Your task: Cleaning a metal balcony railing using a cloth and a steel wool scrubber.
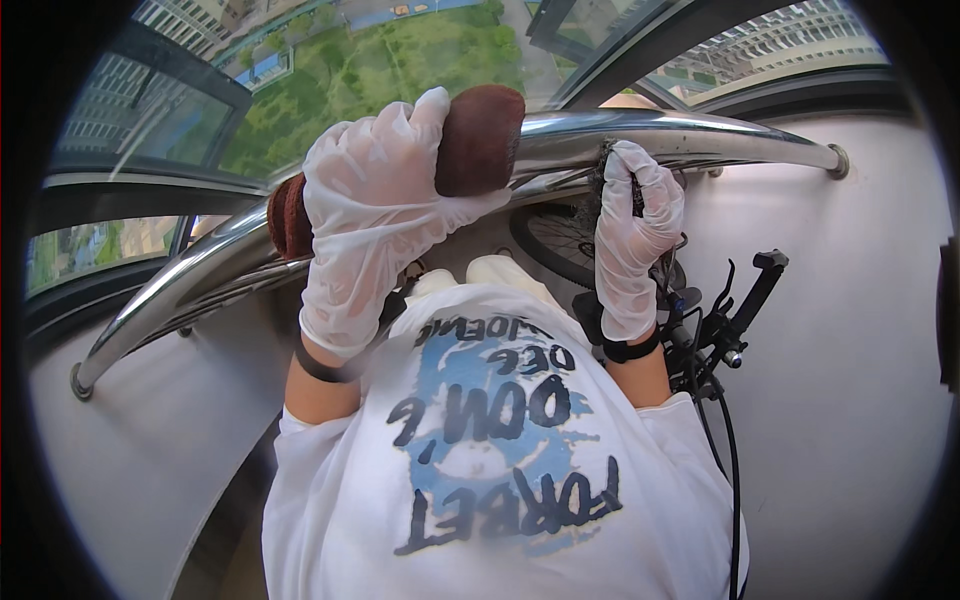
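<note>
A shiny metal handrail (pixel 600 131) curves across in front of me, with thinner bars beneath it. My left hand (pixel 382 180), in a thin white glove, grips a reddish-brown cloth (pixel 480 142) wrapped over the rail; more of the cloth shows on the hand's far left side. My right hand (pixel 637 202), gloved the same way, pinches a dark, wiry scouring pad (pixel 602 172), probably steel wool, just under the rail's right part. The fingers hide some of the pad. Small dark specks lie on the metal beside it.
A bicycle stands at the right, its handlebar grip (pixel 756 289) near my right forearm and its wheel (pixel 551 244) below the rail. Past the rail are dark-framed windows (pixel 165 105), one swung outward, high above a lawn (pixel 360 75). A pale wall (pixel 840 315) rises on the right.
</note>
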Demonstrator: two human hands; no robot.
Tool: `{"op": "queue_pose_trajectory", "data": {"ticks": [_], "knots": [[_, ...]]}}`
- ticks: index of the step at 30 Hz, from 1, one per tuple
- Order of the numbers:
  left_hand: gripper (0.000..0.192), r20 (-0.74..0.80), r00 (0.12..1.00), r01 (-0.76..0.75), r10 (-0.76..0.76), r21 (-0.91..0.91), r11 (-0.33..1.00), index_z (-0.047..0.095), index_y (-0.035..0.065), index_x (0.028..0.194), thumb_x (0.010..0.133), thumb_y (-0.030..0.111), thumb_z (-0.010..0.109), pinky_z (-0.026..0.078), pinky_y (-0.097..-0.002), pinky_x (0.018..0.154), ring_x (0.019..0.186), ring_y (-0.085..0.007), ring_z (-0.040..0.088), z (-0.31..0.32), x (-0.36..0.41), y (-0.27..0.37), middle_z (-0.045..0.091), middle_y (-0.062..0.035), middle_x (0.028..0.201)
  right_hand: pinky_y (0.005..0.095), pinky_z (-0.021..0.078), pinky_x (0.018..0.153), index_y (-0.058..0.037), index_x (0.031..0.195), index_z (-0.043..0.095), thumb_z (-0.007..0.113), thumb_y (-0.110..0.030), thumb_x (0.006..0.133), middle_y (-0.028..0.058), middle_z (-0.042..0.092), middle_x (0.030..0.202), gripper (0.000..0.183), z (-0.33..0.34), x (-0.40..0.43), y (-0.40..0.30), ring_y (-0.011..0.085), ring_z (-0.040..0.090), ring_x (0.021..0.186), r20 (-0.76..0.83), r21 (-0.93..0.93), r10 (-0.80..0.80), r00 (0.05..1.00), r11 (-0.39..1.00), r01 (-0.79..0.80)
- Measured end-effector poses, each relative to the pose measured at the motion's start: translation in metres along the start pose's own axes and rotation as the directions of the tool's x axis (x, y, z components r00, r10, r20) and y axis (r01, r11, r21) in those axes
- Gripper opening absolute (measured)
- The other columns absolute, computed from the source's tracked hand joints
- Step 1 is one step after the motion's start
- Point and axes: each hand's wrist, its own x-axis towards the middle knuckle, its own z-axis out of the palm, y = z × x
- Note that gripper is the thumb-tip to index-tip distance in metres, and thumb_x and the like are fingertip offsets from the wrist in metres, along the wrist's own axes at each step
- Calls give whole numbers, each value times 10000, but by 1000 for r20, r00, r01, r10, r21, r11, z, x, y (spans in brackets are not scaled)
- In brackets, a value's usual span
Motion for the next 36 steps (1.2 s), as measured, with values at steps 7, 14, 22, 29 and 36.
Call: {"op": "queue_pose_trajectory", "data": {"ticks": [7,14,22,29,36], "knots": [[535,63,998,-13,10,35,999,616,134,961,629,519,783,475,-356,654,672,-217,636,3,3,4,607,-24,731,289,474,773,-82,937,704,722,39,789,32,707,885,192,-7,-8,6,166,625,785,-36,223,189,981,959,-177],[334,-368,859,-49,355,632,773,606,186,1170,851,279,647,476,-302,761,866,-154,627,73,10,51,644,34,961,255,485,826,-18,1035,663,616,66,884,58,677,1010,180,-42,-11,20,120,605,910,-248,291,434,866,886,-361],[296,-479,718,-67,505,674,735,538,55,1168,895,168,558,506,-297,757,850,-244,644,137,68,149,631,-108,974,291,484,889,5,1062,658,564,-73,955,91,664,1067,162,-70,2,25,143,600,954,-346,353,492,799,857,-375],[381,-276,939,-163,208,175,971,577,100,1102,782,278,685,483,-367,684,729,-256,634,98,61,134,608,-79,825,287,516,843,3,1074,639,573,-96,941,81,646,1029,180,-79,27,26,154,603,919,-295,532,561,774,769,-355],[837,177,959,247,-220,-147,958,603,95,1230,505,360,926,531,-339,883,973,-249,685,-33,-33,-62,702,-108,1063,302,491,739,-75,1064,644,558,-310,956,26,592,844,273,-54,14,50,155,565,750,-117,746,854,506,412,-524]]}}
